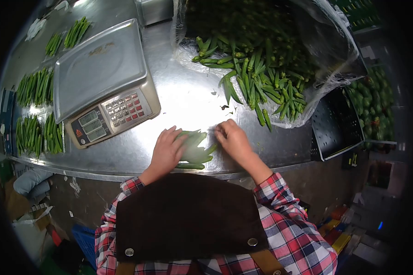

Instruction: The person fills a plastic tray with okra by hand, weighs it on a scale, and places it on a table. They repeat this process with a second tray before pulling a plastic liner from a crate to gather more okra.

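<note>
My left hand (167, 147) lies over the left end of a small bunch of okra pods (192, 166), its fingers stretched across them. A pale, see-through film, apparently a plastic bag (195, 153), covers part of the bunch. At its right end, my right hand (233, 139) has thumb and fingers curled together in a pinch; whatever is between the fingertips is too small to make out. Beyond my hands, loose okra (261, 87) spills from a large plastic liner (303, 117) onto the metal table (170, 87).
A digital scale (101, 78) with a bare metal pan stands left of centre. Packed okra bundles (34, 87) lie along the table's left side. A black crate (337, 123) is at the right edge, with green produce (374, 101) beyond. Dark scraps (224, 107) dot the tabletop.
</note>
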### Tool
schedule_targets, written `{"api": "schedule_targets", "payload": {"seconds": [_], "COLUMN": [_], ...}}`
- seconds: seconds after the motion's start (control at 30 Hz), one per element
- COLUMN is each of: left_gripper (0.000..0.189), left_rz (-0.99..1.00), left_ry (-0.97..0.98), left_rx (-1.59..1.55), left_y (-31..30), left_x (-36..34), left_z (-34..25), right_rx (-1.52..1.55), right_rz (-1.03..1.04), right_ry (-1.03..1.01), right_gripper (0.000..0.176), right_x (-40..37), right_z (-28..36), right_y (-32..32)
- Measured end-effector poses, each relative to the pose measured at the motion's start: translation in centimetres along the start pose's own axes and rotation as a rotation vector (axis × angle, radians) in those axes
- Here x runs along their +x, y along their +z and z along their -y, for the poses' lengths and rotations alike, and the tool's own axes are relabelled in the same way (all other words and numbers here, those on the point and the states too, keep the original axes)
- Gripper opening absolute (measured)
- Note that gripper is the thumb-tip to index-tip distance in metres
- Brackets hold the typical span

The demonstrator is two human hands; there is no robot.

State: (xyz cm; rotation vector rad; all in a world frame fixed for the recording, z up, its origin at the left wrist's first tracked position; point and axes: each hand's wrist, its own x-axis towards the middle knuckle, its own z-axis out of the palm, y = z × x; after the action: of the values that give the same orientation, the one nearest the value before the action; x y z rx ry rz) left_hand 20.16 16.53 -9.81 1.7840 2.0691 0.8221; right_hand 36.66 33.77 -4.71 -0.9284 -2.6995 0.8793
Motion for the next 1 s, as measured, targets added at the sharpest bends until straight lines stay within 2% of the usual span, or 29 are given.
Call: {"api": "schedule_targets", "payload": {"seconds": [0.1, 0.13, 0.23, 0.33, 0.43, 0.53, 0.73, 0.83, 1.0], "left_gripper": [0.041, 0.041, 0.044, 0.047, 0.047, 0.043, 0.036, 0.036, 0.033], "left_rz": [-0.053, -0.077, -0.008, 0.007, -0.027, -0.021, -0.015, -0.008, 0.019], "left_ry": [-0.018, -0.02, 0.129, 0.107, 0.085, 0.101, 0.101, 0.101, 0.083], "left_rx": [-0.015, -0.023, -0.046, -0.01, -0.024, -0.036, -0.069, -0.123, -0.18], "left_y": [0.1, 0.0, -0.4, -0.5, -0.5, -0.5, -0.1, -0.1, -0.2], "left_x": [0.0, -0.1, -0.6, -1.4, -2.0, -2.0, -2.1, -1.9, -1.9], "left_z": [0.0, -0.1, -1.0, -1.2, -0.9, -0.9, -0.2, 0.0, 0.2], "right_rx": [0.02, 0.088, 0.08, 0.025, 0.016, 0.119, 0.17, 0.406, 0.418], "right_rz": [0.036, -0.005, 0.008, 0.099, 0.15, 0.037, 0.276, 0.478, 0.609], "right_ry": [0.037, -0.015, -0.14, -0.152, 0.01, 0.146, 0.314, 0.426, 0.428], "right_gripper": [0.014, 0.015, 0.015, 0.013, 0.02, 0.017, 0.018, 0.023, 0.023], "right_x": [-1.6, -1.5, -1.6, -2.8, -3.0, -2.2, 0.3, 1.1, 1.9], "right_z": [0.8, 1.7, 1.2, 0.9, 0.6, 0.5, 0.2, -1.1, -1.5], "right_y": [1.2, 1.0, 2.1, 1.0, 0.4, 1.9, 4.0, 3.8, 3.3]}}
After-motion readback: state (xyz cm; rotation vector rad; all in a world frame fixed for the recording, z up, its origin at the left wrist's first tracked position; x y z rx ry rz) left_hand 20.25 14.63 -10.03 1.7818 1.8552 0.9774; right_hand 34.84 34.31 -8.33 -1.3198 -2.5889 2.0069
